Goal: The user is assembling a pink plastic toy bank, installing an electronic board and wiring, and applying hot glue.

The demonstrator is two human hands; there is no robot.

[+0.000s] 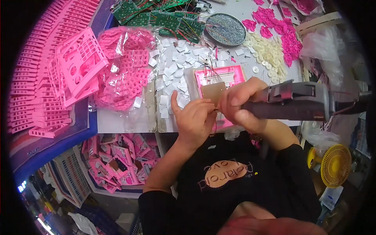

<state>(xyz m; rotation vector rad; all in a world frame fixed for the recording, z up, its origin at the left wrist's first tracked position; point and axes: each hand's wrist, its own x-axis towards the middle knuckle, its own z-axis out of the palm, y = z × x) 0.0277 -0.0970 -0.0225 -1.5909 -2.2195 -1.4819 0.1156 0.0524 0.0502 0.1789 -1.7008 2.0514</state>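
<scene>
My right hand [244,103] is closed around a black electric screwdriver [291,102], its body lying to the right and its front end near the work. The screwdriver's tip is hidden by my fingers. Beside it my left hand [196,119] pinches with thumb and forefinger, little finger raised; what is between the fingertips is too small to make out. Under both hands lies a pink plastic casing [229,69] on the table. A brown circuit board [209,91] with several thin wires sits in it, partly covered by my right fingers.
Around the casing are scattered white pieces [176,66], a round dish of small metal parts [225,29], cream discs [270,53] and pink parts [288,43]. Green circuit boards [168,23] lie behind. Left are bagged pink parts [125,70] and stacked pink casings [78,66]; below, a filled bin [117,162].
</scene>
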